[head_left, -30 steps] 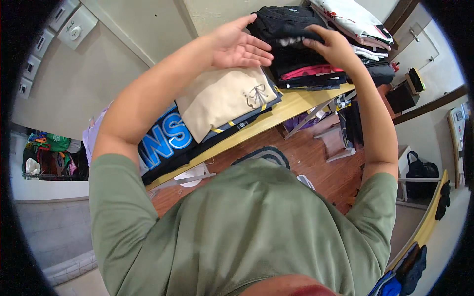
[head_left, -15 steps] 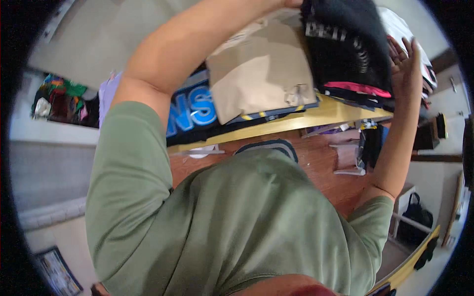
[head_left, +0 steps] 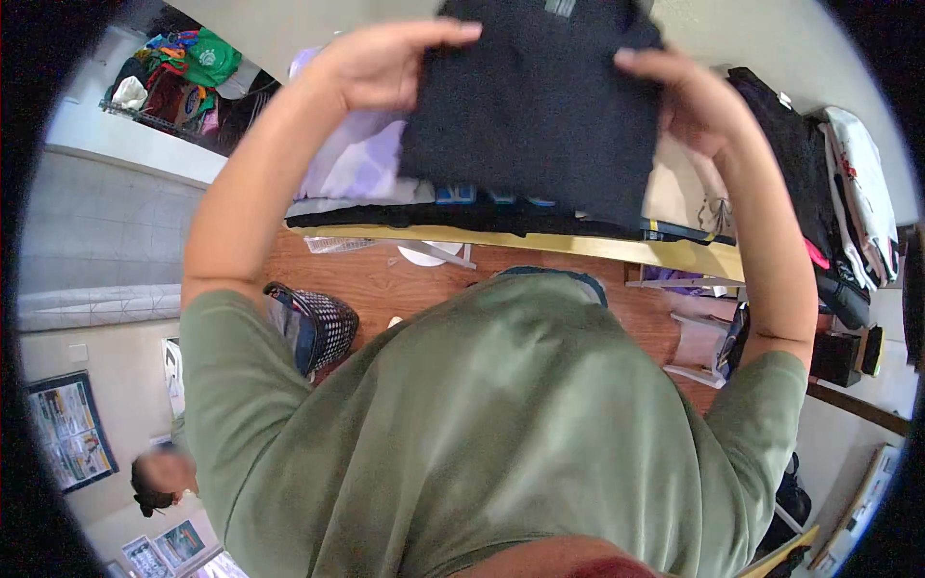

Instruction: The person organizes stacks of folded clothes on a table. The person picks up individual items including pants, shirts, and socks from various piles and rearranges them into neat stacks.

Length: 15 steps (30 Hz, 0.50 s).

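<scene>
A black folded garment (head_left: 535, 106), probably a shirt, is held up over the clothes on the table. My left hand (head_left: 385, 65) grips its left edge, thumb on top and fingers tucked beneath. At the opposite edge, my right hand (head_left: 692, 104) holds it the same way, with its fingers partly hidden. Below and behind it, a beige folded garment (head_left: 674, 188) shows beside my right wrist. A lilac patterned garment (head_left: 352, 159) lies near my left hand. The black garment covers most of the blue lettering on a dark one.
Stacked black clothes (head_left: 785, 144) and white clothes (head_left: 862, 159) lie at the right. The table has a yellow front edge (head_left: 462, 237). A laundry basket (head_left: 335, 326) stands on the wood floor. Coloured cloths (head_left: 193, 72) fill a compartment at far left. Another person (head_left: 164, 479) appears lower left.
Both hands have moved left from the black stack at the right, now carrying one folded black garment over the beige one. The view has shifted too, bringing the basket and another person into sight.
</scene>
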Motion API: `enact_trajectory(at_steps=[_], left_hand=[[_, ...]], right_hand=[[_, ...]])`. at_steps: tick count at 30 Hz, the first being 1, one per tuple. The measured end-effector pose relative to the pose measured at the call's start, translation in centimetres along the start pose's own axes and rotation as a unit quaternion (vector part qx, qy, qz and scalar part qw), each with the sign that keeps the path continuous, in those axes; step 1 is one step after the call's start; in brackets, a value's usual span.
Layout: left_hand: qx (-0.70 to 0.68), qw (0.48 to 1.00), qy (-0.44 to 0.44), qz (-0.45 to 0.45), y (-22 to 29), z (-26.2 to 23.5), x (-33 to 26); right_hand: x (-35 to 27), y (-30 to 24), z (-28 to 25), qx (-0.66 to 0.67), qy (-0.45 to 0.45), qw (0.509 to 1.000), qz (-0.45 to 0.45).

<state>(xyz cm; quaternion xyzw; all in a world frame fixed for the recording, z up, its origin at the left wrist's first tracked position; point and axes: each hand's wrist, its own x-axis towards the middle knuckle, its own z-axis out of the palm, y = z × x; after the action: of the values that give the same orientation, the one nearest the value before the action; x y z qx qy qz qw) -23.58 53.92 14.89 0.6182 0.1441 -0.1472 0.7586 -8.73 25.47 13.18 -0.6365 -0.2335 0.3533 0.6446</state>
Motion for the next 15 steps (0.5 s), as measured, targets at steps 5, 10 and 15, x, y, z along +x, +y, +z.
enact_trajectory(at_steps=[5,10,15], left_hand=[[0.14,0.987,0.06,0.055,-3.1,-0.6,-0.2],[0.348,0.931,0.101,0.04,-0.8,0.0,-0.5],[0.782,0.58,0.225,0.052,0.5,1.3,-0.8]], right_hand=[[1.9,3.7,0.9,-0.129,0.064,0.988,-0.064],[4.3,3.0,1.7,-0.229,0.127,0.957,-0.125],[5.3,0.4,1.4,-0.451,0.142,0.875,-0.101]])
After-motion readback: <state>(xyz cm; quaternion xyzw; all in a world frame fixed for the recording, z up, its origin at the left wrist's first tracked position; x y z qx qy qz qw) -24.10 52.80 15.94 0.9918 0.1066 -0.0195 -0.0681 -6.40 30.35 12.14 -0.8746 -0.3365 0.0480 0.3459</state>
